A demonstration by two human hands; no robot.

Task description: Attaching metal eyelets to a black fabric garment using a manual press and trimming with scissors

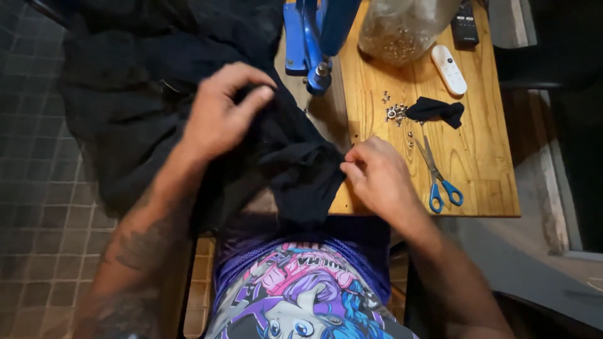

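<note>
We're at a small wooden desk [483,157] over a grey tiled floor [31,188]. Left hand [220,113] grips the dark garment [157,94], which drapes off the desk's left edge. Right hand [377,176] pinches its hem at the desk's front edge. On the desk: blue press [308,44], blue-handled scissors [436,176], loose metal eyelets [396,113], white remote [448,69], plastic jar [402,25].

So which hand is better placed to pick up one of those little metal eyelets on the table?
Probably the right hand: it rests at the edge of the wooden table, close to the loose eyelets. The left hand is farther off, gripping the dark fabric.
</note>
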